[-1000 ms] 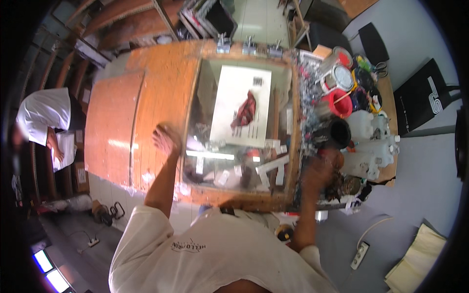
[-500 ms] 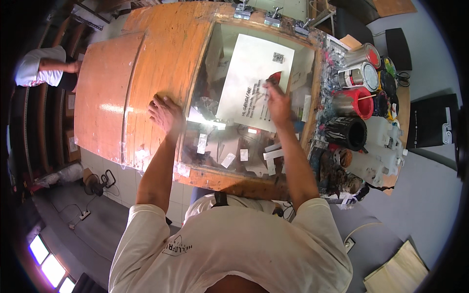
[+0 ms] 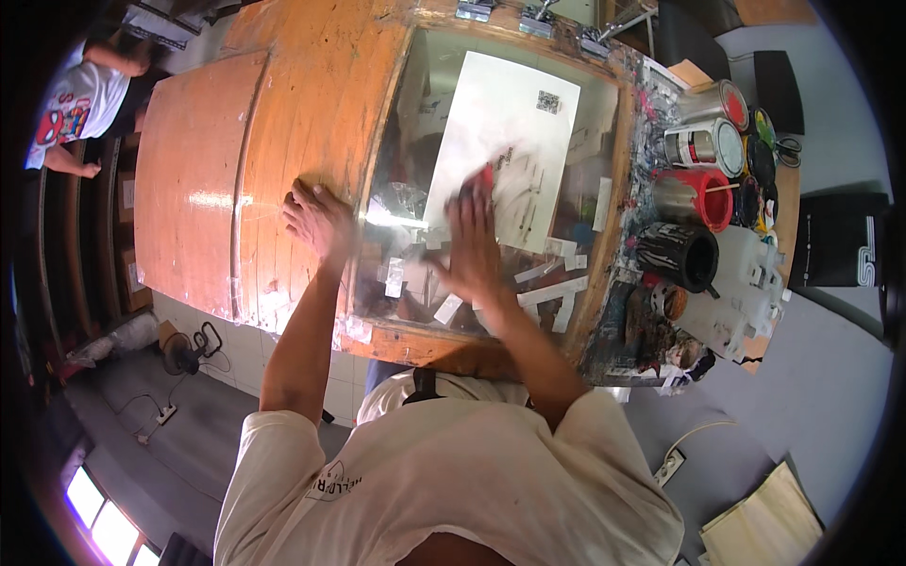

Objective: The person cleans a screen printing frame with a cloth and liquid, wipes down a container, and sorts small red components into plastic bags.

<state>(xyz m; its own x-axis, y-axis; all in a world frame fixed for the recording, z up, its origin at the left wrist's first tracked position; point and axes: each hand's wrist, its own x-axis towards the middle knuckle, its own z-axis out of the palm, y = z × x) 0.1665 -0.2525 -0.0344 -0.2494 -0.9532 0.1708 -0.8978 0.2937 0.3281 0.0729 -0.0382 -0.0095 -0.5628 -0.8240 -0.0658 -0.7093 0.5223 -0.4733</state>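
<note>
At frame centre I see my right hand (image 3: 472, 241), blurred, fingers apparently together over a red tool (image 3: 487, 175) pressed to the white sheet (image 3: 510, 132) under the glazed screen frame (image 3: 604, 179). My left hand (image 3: 319, 219) lies fingers spread on the wooden table (image 3: 217, 160). Risk: uneven pressure could smear; paint cans (image 3: 703, 141) at right stand close.

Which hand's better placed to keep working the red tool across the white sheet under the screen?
Right, likely. The right hand is already over the white sheet, with the red tool at its fingertips, though motion blur hides the grip. The left hand lies flat on the wooden frame, beside the screen, apparently bracing.
</note>
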